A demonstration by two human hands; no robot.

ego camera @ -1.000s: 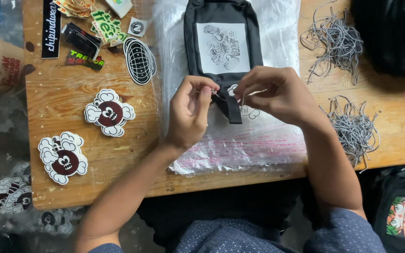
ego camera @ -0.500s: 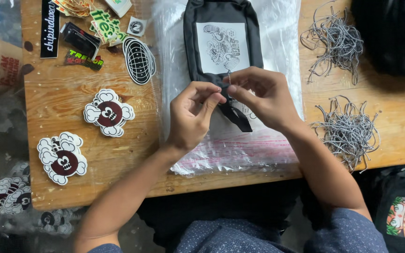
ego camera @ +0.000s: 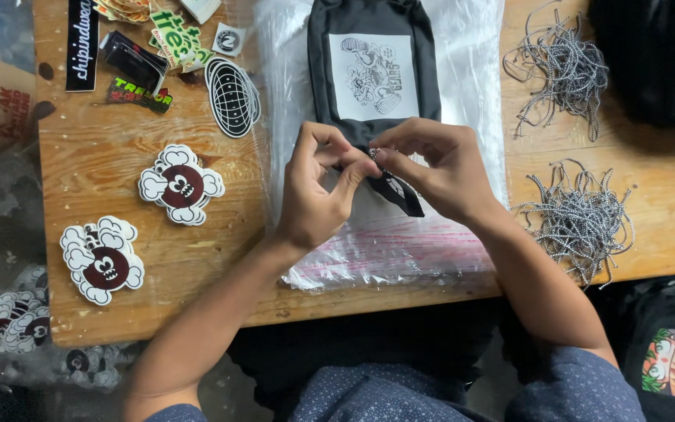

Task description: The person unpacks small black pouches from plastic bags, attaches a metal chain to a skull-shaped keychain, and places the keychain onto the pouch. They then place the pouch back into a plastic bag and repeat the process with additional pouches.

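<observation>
Both hands, left [ego camera: 318, 187] and right [ego camera: 443, 168], pinch a small metal bit where the fingers meet, above the black pouch [ego camera: 374, 70] on plastic. It could slip, being tiny.

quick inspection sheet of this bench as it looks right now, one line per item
surface: wooden table, partly covered by a clear plastic sheet.
job's things: black pouch with a white printed panel lies on the plastic; a black strap tab hangs below the fingers.
clutter: two cloud-shaped maroon stickers, an oval grid sticker, mixed stickers at the top left.
grippers: left hand and right hand meet fingertip to fingertip, pinching something small at the pouch's lower edge; what it is cannot be told.
cables: two heaps of grey speckled cord on the right.
surroundings: dark fabric at the top right, more stickers below the table's left edge.
</observation>
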